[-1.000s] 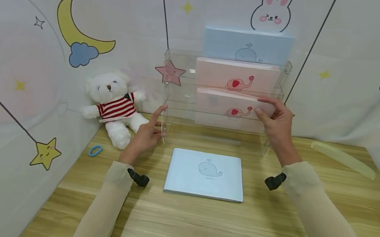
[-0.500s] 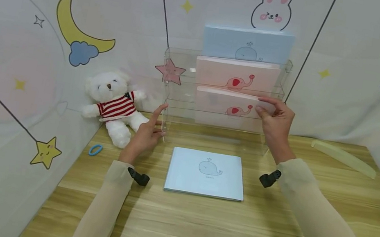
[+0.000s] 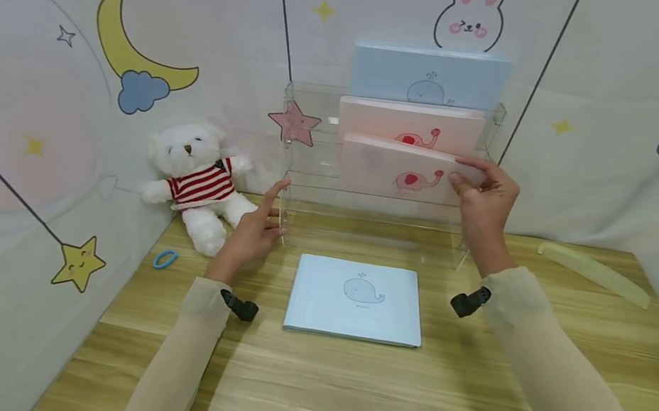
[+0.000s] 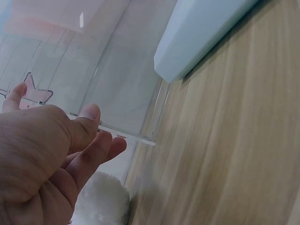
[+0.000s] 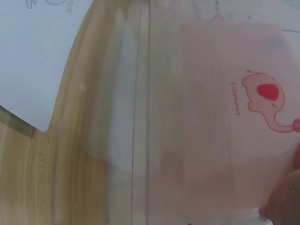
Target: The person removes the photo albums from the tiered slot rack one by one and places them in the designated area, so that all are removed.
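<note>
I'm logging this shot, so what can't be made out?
Head: lower part of the rear blue booklet, behind the middle pink booklet.
Head: caption on the flat blue booklet, too small.
Right wrist: most of the right hand, past the right edge.
Left wrist: most of the white bear, behind the left hand or out of frame.

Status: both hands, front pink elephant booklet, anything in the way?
Right hand pinches front pink booklet near upper right corner. Left hand grips clear rack by left edge. Blue booklet flat on table before rack, blocking neither hand.
</note>
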